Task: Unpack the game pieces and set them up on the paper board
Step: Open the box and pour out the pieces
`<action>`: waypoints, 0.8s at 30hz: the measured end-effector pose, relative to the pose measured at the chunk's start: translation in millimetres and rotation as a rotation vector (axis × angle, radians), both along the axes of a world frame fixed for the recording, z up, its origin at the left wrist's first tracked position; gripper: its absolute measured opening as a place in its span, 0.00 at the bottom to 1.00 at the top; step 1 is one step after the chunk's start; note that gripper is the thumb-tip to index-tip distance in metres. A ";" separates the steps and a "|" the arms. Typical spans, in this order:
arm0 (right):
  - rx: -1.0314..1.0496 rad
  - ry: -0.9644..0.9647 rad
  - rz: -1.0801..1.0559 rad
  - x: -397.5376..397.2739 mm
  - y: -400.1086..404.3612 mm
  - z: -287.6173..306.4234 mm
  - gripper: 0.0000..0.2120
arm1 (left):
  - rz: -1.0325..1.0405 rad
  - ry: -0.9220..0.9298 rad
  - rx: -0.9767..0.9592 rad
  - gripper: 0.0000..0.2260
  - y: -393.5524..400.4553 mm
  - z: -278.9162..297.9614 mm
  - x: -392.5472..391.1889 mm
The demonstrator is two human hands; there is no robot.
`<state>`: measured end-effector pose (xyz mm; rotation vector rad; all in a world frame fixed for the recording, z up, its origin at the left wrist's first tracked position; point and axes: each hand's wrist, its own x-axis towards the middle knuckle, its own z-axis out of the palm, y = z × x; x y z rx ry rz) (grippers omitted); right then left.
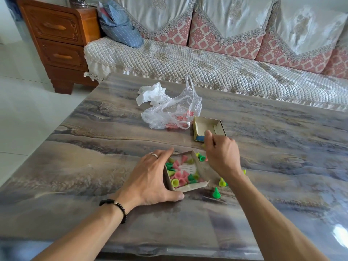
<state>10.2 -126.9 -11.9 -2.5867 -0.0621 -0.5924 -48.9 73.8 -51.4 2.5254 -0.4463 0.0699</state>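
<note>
Small cardboard box tray (195, 185) of pink, green and yellow cone-shaped game pieces (179, 176) near the tabletop (94, 147) middle. Left hand (150, 178) curled round tray's left side, gripping it. Right hand (222, 153) curled just beyond tray; contents impossible to tell. Loose green piece (216, 193) beside tray. Empty box lid (207, 127) and plastic bag (173, 112) farther back.

Nothing can be read with certainty. The clear plastic bag (175, 112) on the table carries red printed characters, too crumpled and blurred to make out. A white paper slip (187, 168) lying among the pieces inside the open cardboard box (188, 187) shows small dark print, too small to decipher
</note>
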 end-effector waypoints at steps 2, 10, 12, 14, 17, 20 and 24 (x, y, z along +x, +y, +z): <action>-0.113 0.027 -0.048 2.8 -17.9 -4.3 0.28 | -0.004 -0.007 0.002 0.55 0.0 0.0 0.0; -0.331 0.061 0.006 -0.9 -40.4 -25.0 0.17 | -0.010 0.001 0.007 0.55 -1.0 1.8 -0.7; -0.300 -0.007 0.034 -2.5 -38.6 -21.6 0.14 | -0.002 0.002 -0.012 0.55 -1.4 1.6 -0.9; -0.209 -0.051 0.116 -9.0 -27.8 -14.1 0.13 | 0.015 0.005 -0.041 0.55 -1.7 0.9 -0.5; -0.166 -0.012 0.353 -30.4 2.8 -3.4 0.16 | 0.045 0.011 -0.071 0.54 -2.1 -1.3 0.5; -0.322 0.071 0.523 -42.8 27.4 -6.8 0.18 | 0.046 -0.016 -0.056 0.55 -2.0 -2.4 -0.2; -0.409 0.047 0.525 -36.4 30.1 -15.9 0.14 | 0.048 -0.024 -0.007 0.57 -1.9 -0.9 -0.9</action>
